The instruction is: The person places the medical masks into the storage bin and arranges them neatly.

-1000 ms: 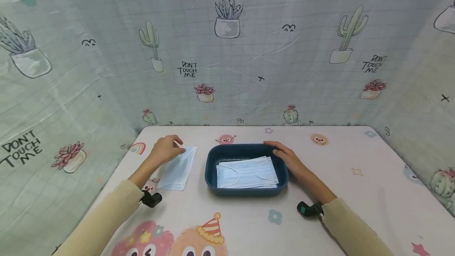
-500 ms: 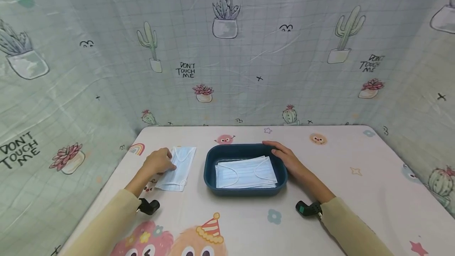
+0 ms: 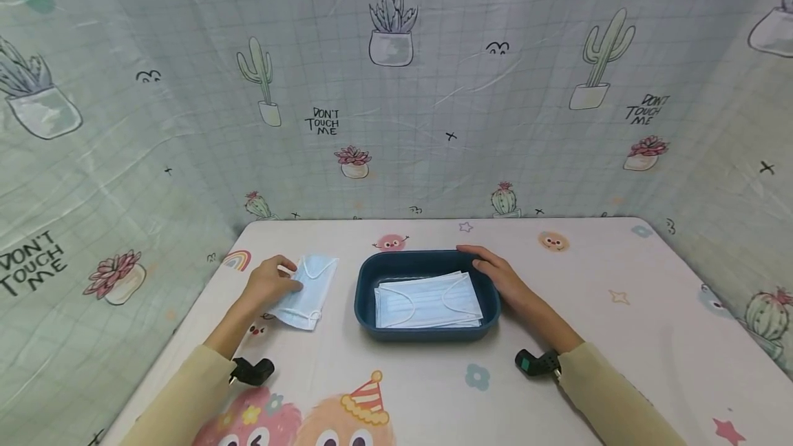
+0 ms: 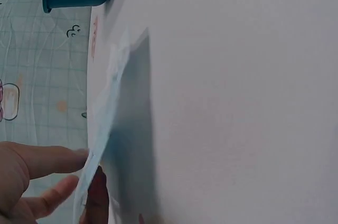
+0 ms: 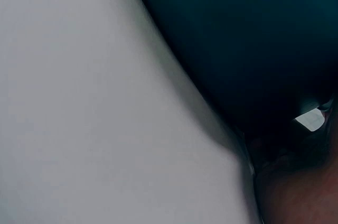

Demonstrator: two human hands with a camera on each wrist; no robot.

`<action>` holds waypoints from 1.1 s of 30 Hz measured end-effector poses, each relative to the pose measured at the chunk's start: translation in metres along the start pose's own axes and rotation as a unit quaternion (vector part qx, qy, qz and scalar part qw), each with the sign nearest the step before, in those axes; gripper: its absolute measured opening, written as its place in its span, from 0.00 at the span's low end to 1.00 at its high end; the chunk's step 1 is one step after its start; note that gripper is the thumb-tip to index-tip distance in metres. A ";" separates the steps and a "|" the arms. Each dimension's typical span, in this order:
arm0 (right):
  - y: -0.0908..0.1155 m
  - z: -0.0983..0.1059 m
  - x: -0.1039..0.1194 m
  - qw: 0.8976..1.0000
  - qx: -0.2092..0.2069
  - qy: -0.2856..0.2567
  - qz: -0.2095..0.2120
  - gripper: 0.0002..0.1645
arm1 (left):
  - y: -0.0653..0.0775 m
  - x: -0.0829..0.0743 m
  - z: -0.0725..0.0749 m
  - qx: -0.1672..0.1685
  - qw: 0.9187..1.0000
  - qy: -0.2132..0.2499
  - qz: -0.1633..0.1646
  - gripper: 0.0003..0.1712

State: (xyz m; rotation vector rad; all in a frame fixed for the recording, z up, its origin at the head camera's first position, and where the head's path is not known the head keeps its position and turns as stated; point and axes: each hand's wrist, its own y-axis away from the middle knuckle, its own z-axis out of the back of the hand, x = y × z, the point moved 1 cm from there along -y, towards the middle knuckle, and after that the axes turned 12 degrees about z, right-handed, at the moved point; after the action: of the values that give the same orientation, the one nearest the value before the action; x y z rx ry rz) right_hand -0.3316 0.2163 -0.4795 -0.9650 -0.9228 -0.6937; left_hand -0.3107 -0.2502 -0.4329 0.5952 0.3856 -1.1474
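Note:
A pale blue disposable face mask is pinched by my left hand at its left edge. In the left wrist view, the mask stands tilted off the table between thumb and fingers, with its shadow beneath. My right hand holds the far right corner of a dark blue plastic bin, thumb at the rim. Inside the bin lies a stack of face masks with white ear loops on top. The right wrist view is dark; the bin's side fills much of it, hiding most fingers.
The white table has printed cartoon figures. A patterned cloth hangs behind it and along both sides. The bin stands to the right of the separate mask, with a strip of tabletop between them.
My left hand has moved from the mask's far edge nearer to its left side and now lifts that side. The mask has tilted. My right hand and the bin stay put.

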 end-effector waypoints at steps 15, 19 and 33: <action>0.000 -0.001 0.002 1.000 0.000 -0.007 -0.007 0.27 | 0.007 0.001 0.002 -0.037 0.997 0.049 -0.054 0.17; 0.001 0.000 0.001 1.000 0.000 -0.002 -0.009 0.27 | 0.016 -0.011 0.010 -0.070 0.993 0.066 -0.070 0.18; 0.000 0.001 -0.001 1.000 0.004 0.002 -0.002 0.27 | 0.058 -0.069 0.036 -0.077 0.976 0.143 -0.143 0.19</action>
State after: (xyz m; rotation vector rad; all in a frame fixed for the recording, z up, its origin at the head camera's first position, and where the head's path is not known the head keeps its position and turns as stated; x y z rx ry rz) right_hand -0.3322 0.2173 -0.4800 -0.9561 -0.9237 -0.6940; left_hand -0.2830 -0.2055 -0.3514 0.5827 0.8219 -1.2952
